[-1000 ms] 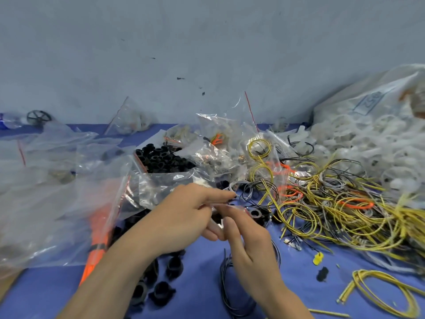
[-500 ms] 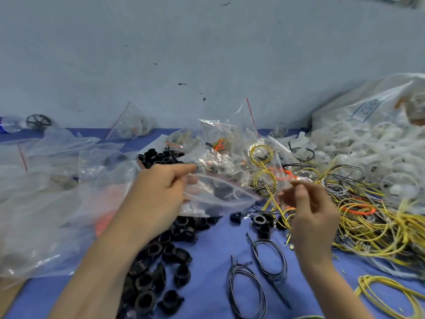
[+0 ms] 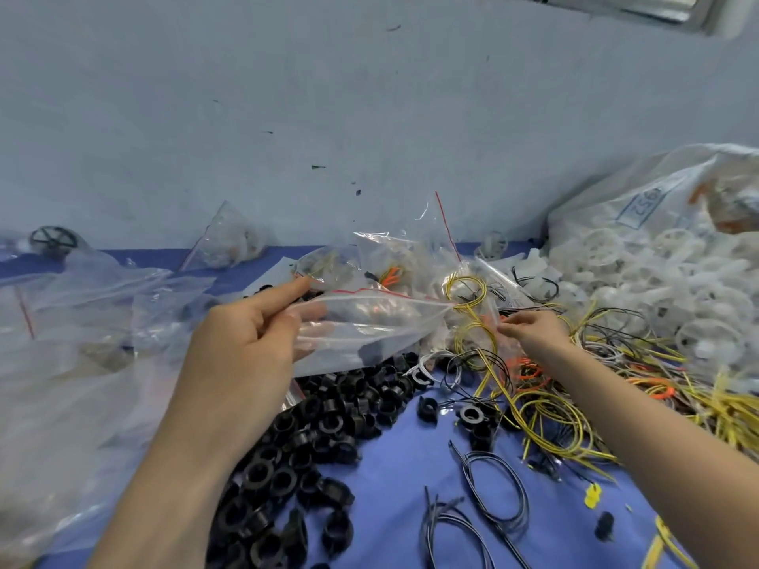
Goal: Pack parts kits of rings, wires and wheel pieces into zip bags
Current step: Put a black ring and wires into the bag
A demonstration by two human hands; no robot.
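Clear, crinkled zip bag with red-lined mouth at frame centre, pinched at its left edge between thumb and fingers of left hand. Right hand right of centre, fingertips bunched among looped yellow wires; grip impossible to tell. Glossy black rings heaped lower centre on blue table.

Your left hand pinches the zip bag, but the fingers behind it only show as a smear through the plastic. Your right hand has its fingertips buried in the yellow wires, so no telling if you've got hold of one. The sack of white wheel pieces runs off the right edge, and its label is too fuzzy to read properly. The black rings get cut off at the near edge. The clear bags spill past the left edge, contents just a blur. Far left, a little black wheel is too soft to make out.
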